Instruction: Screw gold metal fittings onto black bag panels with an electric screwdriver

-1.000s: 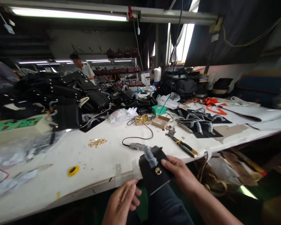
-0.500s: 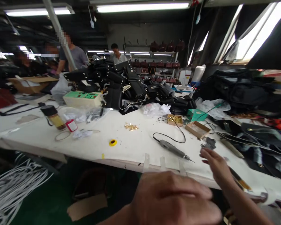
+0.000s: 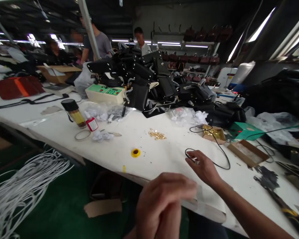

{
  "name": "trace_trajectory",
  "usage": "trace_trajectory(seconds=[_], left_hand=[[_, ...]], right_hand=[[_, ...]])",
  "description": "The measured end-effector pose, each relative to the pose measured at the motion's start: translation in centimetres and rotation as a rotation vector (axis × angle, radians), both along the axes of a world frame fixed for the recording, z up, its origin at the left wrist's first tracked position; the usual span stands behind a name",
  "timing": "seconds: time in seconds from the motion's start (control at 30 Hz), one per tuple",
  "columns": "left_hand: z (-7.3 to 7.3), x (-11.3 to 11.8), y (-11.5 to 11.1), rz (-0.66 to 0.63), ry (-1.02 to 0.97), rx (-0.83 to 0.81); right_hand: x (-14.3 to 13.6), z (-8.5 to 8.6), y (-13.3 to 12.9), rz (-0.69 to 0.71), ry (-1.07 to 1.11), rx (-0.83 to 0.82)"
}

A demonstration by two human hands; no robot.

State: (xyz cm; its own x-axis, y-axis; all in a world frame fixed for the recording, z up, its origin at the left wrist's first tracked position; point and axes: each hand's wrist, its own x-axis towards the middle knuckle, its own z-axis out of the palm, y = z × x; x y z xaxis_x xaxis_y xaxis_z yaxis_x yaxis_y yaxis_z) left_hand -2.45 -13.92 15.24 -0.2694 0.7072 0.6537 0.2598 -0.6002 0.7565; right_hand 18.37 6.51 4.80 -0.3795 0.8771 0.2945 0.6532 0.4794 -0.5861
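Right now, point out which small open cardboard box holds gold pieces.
The small left box, beside the green case; the small right box shows no gold.

It's just the one head view, looking forward and down over the worktop [image 3: 169,157], left hand [image 3: 161,199] really close.
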Motion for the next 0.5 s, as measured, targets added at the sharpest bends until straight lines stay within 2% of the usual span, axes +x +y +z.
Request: trace_trajectory(seconds=[0.07,0.17,0.23,0.33,0.43,0.5], left_hand=[[-3.2,0.2,4.0,-0.044,-0.055,-0.179],[-9.1,0.1,8.0,-0.029,0.061,-0.418],[-12.9,-0.3,9.2,0.019,0.134,-0.476],[-17.5,-0.6,9.8,0.056,0.207,-0.436],[-21.1,-0.2,10.3,0.026,0.265,-0.388],[-22.7,0.1,10.7,-0.031,0.344,-0.427]], right_hand=[[-3.2,1.0,3.0,0.065,0.013,0.008],[-9.0,2.3,8.4,0.131,0.023,-0.018],[-13.1,2.8,12.4,0.114,-0.023,-0.057],[-18.6,2.8,18.7,0.053,-0.106,-0.099],[-23.0,1.8,24.7,0.06,-0.152,-0.114],[-25.2,0.8,27.8,0.08,-0.197,-0.147]])
